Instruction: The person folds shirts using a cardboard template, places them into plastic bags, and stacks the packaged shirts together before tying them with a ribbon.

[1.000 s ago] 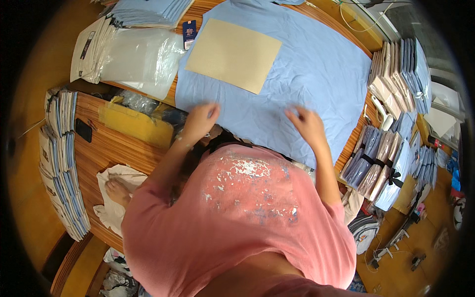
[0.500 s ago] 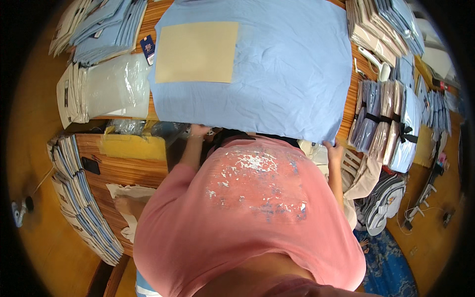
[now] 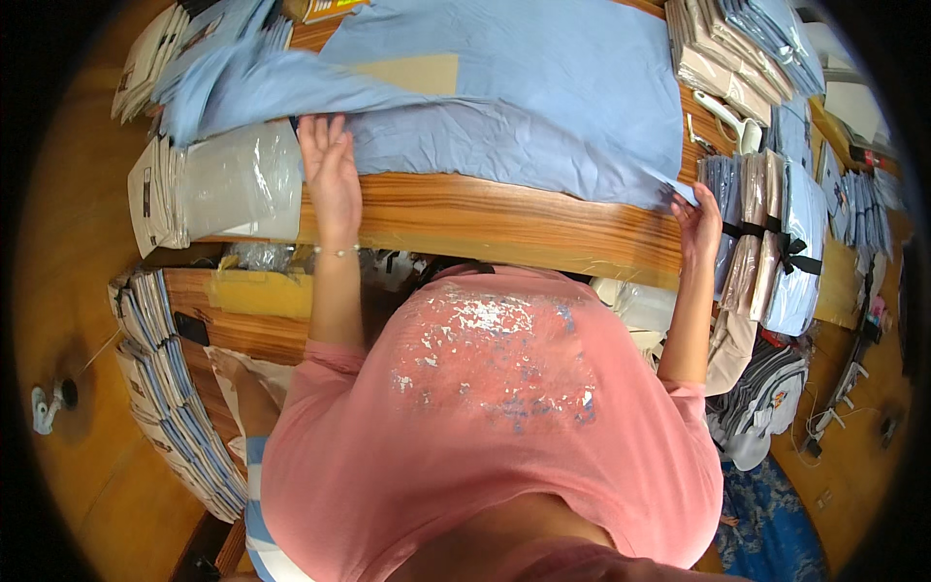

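Step in hand, as I judge it: you are turning the near part of the blue cloth (image 3: 582, 63) up over the tan card (image 3: 417, 74). The cloth lies across the desk (image 3: 514, 215), its raised flap (image 3: 291, 82) crossing the card's near part and blurring out leftward above the clear plastic sleeves (image 3: 247, 175).

Right hand (image 3: 696, 221): grip narrow, fingertips holding the cloth's near right corner. Left hand (image 3: 332, 179): grip wide, fingers extended at the flap's lower edge; you cannot tell from this view whether they touch it.

Next move, in my judgement, calls for you to secure the left end, lay the flap down evenly with both hands and smooth it. Risk: uneven pull may skew the card or crease the cloth.
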A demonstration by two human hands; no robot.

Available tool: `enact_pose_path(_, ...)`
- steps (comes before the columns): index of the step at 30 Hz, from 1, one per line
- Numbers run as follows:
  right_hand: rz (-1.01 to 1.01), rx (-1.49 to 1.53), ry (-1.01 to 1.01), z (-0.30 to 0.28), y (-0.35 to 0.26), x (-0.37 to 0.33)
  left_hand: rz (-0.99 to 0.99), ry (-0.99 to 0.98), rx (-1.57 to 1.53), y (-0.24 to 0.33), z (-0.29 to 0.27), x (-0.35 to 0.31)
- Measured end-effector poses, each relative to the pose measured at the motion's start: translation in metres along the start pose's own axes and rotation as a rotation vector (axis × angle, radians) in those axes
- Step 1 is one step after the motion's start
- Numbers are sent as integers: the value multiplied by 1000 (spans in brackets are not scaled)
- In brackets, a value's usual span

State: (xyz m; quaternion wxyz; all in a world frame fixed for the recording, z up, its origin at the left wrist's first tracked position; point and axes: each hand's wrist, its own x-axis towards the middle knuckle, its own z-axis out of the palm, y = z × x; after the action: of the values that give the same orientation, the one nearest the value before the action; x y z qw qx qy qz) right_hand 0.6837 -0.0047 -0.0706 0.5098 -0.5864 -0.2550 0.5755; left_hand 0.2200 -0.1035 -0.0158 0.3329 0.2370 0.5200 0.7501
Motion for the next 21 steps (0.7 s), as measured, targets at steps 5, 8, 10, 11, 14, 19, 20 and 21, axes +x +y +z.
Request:
enact_pose_path(5, -5, -205, -162, 38, -20, 28, 321, -381, 677, -70, 10, 49)
enact_pose_path(8, -77, -376, -185, 49, -22, 56, 592, -783, 1040, -98, 36, 92)
enact_pose_path(10, -74, -429, -164, 53, -26, 71, 690, -863, 1218, -118, 40, 100)
enact_pose_path(11, -60, -413, -144, 58, -27, 75, 674, -869, 1269, -126, 33, 108)
enact_pose_path(14, 9, -344, -108, 54, -19, 103, 637, -838, 1262, -146, 31, 120)
enact_pose_path(19, -8, -289, 33, 58, 22, 127, 540, -821, 1192, -160, 30, 126)
enact_pose_path(20, -55, -349, 76, 66, 27, 124, 521, -833, 1197, -164, 27, 129)
enact_pose_path(21, -279, -455, 155, 65, 48, 125, 504, -852, 1197, -167, 29, 131)
